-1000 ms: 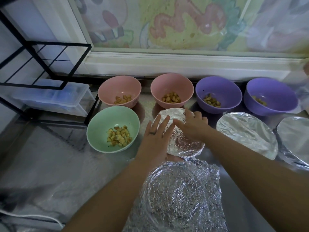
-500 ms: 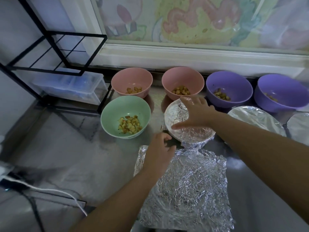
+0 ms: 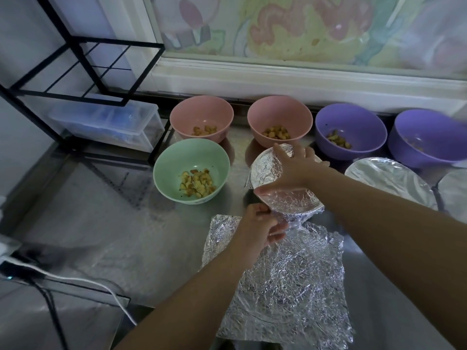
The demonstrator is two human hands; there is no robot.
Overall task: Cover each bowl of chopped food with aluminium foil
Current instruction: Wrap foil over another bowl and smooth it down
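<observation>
Right hand [image 3: 295,170] presses the round, crinkly foil-wrapped bowl [image 3: 290,204].

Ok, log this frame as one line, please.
step: tucking foil | right hand: presses on foil-covered bowl | left hand: pinches foil at near rim | uncovered: five bowls

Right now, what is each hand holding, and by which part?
Left hand pinches the foil cover at its near edge; right hand presses flat on top.
</observation>
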